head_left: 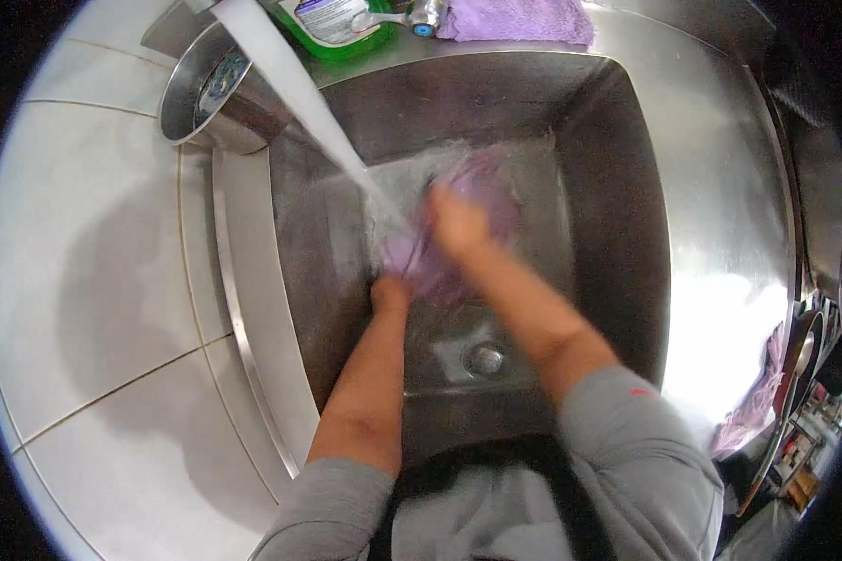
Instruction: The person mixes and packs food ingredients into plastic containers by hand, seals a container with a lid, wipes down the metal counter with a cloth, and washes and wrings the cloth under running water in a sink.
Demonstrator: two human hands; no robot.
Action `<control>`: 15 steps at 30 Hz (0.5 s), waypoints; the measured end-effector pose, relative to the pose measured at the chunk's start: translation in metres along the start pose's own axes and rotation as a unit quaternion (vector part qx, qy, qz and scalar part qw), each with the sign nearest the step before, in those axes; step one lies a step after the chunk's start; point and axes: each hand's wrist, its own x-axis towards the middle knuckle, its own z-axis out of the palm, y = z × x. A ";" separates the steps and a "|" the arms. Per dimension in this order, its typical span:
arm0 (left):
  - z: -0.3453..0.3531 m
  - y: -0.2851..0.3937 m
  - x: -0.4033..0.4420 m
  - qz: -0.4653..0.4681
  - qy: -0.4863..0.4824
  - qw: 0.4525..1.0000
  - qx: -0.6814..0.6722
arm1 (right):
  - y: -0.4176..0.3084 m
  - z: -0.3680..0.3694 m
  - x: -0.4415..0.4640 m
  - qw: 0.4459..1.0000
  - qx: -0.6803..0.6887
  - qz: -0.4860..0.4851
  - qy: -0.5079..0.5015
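Inside the metal sink (617,215), a wet purple cloth (496,187) is spread between my hands, blurred by motion. My right hand (456,222) is closed on its upper middle part. Lower and to the left, my left hand (391,294) grips the cloth's near left edge, its fingers partly hidden by the fabric. A stream of water (295,89) runs down from the upper left onto the cloth and the sink floor.
A metal container (243,117) stands at the sink's upper left corner. Behind the sink are a green bottle (337,33), a tap knob (424,17) and a folded purple cloth (524,21). Another purple cloth (757,402) hangs at the right counter edge. A drain (485,359) shows below my hands.
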 end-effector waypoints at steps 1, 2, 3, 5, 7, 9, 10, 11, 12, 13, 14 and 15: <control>0.022 -0.013 -0.005 -0.015 -0.015 1.000 -0.002 | -0.026 0.036 -0.027 0.997 -0.014 -0.048 -0.064; 0.056 -0.031 -0.006 -0.011 0.001 1.000 -0.017 | -0.028 0.103 -0.057 0.976 -0.013 -0.217 0.006; 0.095 -0.053 -0.003 0.002 0.024 0.999 -0.034 | -0.028 0.102 -0.064 0.976 -0.005 -0.219 0.002; 0.104 -0.059 -0.024 -0.038 0.023 0.998 -0.035 | -0.012 0.090 -0.073 0.885 0.003 -0.406 -0.227; 0.038 -0.020 -0.070 -0.084 -0.033 0.995 -0.051 | 0.014 0.048 -0.026 0.930 -0.137 -0.233 -0.248; 0.028 -0.015 -0.058 -0.193 -0.122 0.966 -0.125 | 0.057 0.026 0.013 0.979 -0.144 -0.131 -0.057; 0.028 -0.015 -0.058 -0.191 -0.119 0.966 -0.129 | 0.059 0.018 0.022 0.978 -0.147 -0.134 -0.054; 0.030 -0.015 -0.060 -0.135 -0.083 0.983 -0.093 | 0.059 0.012 0.030 0.988 -0.136 -0.042 -0.066; 0.032 -0.017 -0.062 -0.080 -0.048 0.994 -0.055 | 0.059 0.009 0.034 0.988 -0.123 0.051 -0.079; 0.027 -0.015 -0.062 -0.080 -0.048 0.994 -0.057 | 0.038 0.007 0.016 0.985 -0.120 0.008 -0.128; 0.021 -0.012 -0.064 -0.090 -0.052 0.993 -0.057 | 0.007 0.008 -0.018 0.977 -0.117 -0.033 -0.178; 0.020 -0.009 -0.065 -0.099 -0.057 0.992 -0.058 | -0.005 0.049 -0.053 0.970 -0.124 -0.129 -0.166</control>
